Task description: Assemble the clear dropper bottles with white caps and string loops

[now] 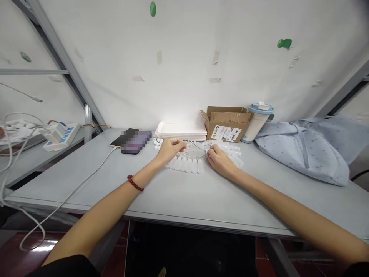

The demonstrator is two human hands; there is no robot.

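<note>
Hands (170,149) beside white corded pieces (188,166)

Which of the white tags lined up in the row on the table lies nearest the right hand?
The rightmost white tag, at the row's end; the others all lie to its left, farther from the right hand.
</note>
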